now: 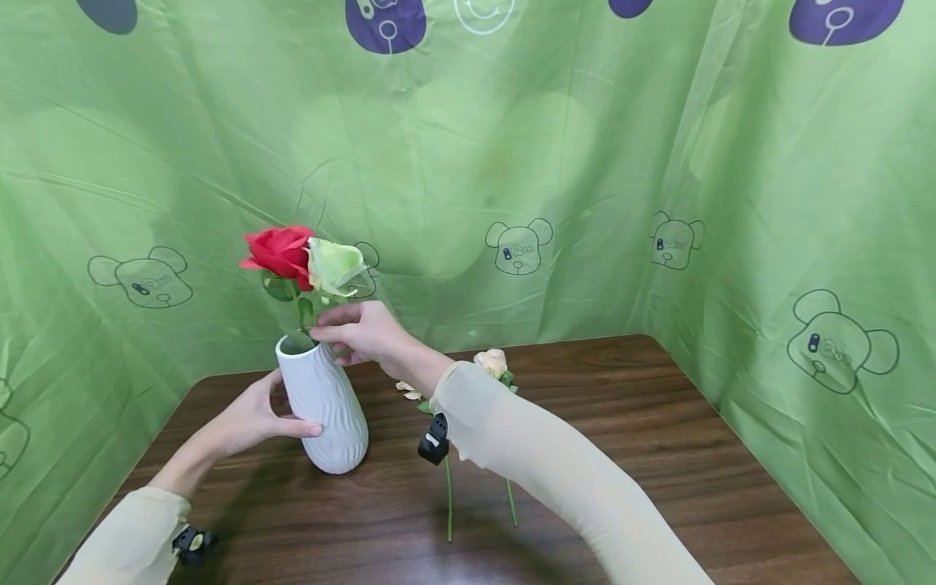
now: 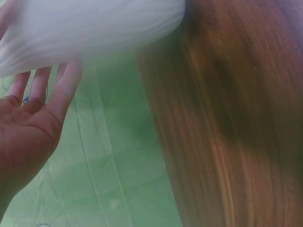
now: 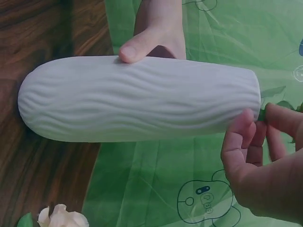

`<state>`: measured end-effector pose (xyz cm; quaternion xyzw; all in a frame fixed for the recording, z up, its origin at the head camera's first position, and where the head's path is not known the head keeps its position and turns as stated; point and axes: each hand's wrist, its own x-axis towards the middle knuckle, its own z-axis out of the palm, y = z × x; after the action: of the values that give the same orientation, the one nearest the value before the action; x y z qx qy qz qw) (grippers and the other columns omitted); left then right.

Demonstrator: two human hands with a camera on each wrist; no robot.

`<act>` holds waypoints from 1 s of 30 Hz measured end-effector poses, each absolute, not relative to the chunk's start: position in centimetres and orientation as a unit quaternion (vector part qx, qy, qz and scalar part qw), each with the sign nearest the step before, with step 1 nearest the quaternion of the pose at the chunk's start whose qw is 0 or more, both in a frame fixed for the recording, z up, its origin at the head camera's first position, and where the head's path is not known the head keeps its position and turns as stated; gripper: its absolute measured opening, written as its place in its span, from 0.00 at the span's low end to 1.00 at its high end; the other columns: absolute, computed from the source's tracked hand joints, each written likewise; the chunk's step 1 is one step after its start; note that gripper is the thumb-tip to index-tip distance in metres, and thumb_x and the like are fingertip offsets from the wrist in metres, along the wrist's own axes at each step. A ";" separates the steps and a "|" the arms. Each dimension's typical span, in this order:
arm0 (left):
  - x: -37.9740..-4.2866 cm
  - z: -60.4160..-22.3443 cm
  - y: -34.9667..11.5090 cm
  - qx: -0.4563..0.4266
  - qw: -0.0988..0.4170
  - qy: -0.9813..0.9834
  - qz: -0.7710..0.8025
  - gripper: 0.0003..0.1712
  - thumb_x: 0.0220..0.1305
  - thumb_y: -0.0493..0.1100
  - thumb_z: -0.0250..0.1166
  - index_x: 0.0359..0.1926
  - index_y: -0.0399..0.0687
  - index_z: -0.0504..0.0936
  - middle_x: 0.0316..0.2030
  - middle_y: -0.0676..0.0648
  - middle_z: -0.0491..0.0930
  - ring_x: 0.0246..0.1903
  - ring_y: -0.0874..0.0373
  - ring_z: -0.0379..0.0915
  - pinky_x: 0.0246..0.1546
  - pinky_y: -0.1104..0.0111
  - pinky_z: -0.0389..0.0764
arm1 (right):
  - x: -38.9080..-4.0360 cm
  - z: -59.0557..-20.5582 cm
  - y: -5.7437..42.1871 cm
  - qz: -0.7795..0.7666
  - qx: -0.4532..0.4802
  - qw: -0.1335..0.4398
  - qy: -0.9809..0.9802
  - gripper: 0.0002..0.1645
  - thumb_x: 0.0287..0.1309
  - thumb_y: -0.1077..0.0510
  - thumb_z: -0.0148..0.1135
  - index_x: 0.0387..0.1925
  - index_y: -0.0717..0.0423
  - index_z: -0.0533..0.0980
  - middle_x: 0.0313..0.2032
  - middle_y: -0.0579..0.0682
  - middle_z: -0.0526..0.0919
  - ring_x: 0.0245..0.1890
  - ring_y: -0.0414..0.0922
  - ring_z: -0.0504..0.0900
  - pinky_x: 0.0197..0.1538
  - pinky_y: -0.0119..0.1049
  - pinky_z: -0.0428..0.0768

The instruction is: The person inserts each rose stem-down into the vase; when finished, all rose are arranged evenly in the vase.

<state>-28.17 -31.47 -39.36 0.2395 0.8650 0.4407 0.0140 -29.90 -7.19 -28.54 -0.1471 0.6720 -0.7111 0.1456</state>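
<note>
A white ribbed vase (image 1: 327,410) stands tilted over the wooden table, its mouth leaning left. My left hand (image 1: 244,416) grips its side, the thumb across the front and the other fingers behind; the left wrist view shows those fingers against the vase. At the rim, my right hand (image 1: 366,331) pinches a green rose stem (image 3: 262,115) between thumb and forefinger. Above the mouth are a red rose (image 1: 281,250) and a pale green rose (image 1: 335,266), their heads touching. Fingers partly hide the stems, so which rose is pinched is hard to tell.
On the wooden table (image 1: 607,422), right of the vase, lie a cream rose (image 1: 491,362) and another pale flower (image 1: 409,391), partly covered by my right forearm. A green curtain (image 1: 439,162) with bear drawings surrounds the table at the back and sides.
</note>
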 end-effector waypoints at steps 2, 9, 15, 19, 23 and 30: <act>-28.1 -39.4 -31.5 0.237 0.015 0.866 0.440 0.48 0.51 0.43 0.82 0.67 0.36 0.64 0.50 0.41 0.81 0.48 0.54 0.80 0.44 0.64 0.83 | -29.8 -28.6 -7.1 -0.726 -0.138 0.153 0.656 0.16 0.59 0.63 0.73 0.48 0.59 0.82 0.28 0.46 0.81 0.24 0.41 0.77 0.28 0.33 0.82; -28.1 -39.5 -31.4 0.229 0.010 0.873 0.430 0.47 0.50 0.44 0.82 0.65 0.35 0.66 0.49 0.41 0.81 0.47 0.54 0.80 0.43 0.62 0.83 | -29.9 -28.9 -5.8 -0.756 -0.120 0.173 0.620 0.13 0.61 0.64 0.71 0.47 0.56 0.80 0.32 0.48 0.82 0.25 0.44 0.79 0.30 0.35 0.84; -27.9 -39.2 -31.3 0.224 0.008 0.879 0.421 0.48 0.50 0.45 0.83 0.65 0.35 0.66 0.50 0.41 0.81 0.47 0.52 0.80 0.43 0.62 0.83 | -30.2 -29.3 -4.6 -0.752 -0.124 0.184 0.621 0.13 0.63 0.64 0.69 0.49 0.57 0.80 0.36 0.48 0.84 0.27 0.44 0.81 0.32 0.35 0.85; -27.7 -38.9 -31.3 0.212 -0.003 0.897 0.387 0.50 0.50 0.50 0.83 0.67 0.38 0.66 0.53 0.43 0.81 0.52 0.51 0.76 0.48 0.63 0.79 | -30.3 -29.2 -3.7 -0.743 -0.128 0.190 0.629 0.14 0.64 0.64 0.68 0.51 0.59 0.80 0.36 0.48 0.84 0.29 0.45 0.82 0.33 0.36 0.85; -27.5 -38.8 -31.3 0.209 -0.004 0.904 0.373 0.51 0.50 0.52 0.82 0.68 0.38 0.66 0.53 0.44 0.81 0.53 0.52 0.75 0.49 0.60 0.79 | -30.5 -29.1 -2.7 -0.741 -0.119 0.196 0.631 0.17 0.65 0.64 0.67 0.54 0.63 0.79 0.35 0.49 0.84 0.29 0.45 0.82 0.34 0.36 0.85; -27.4 -38.9 -31.3 0.210 -0.001 0.900 0.381 0.49 0.50 0.51 0.83 0.65 0.36 0.66 0.49 0.44 0.81 0.47 0.54 0.78 0.44 0.62 0.82 | -30.8 -29.1 -0.7 -0.729 -0.107 0.198 0.646 0.15 0.65 0.62 0.68 0.52 0.60 0.80 0.36 0.49 0.83 0.29 0.44 0.83 0.36 0.37 0.85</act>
<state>-27.43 -31.34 -38.88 0.2096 0.9004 0.3813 -0.0012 -30.80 -0.71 -29.09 -0.1070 0.6459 -0.7294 0.1982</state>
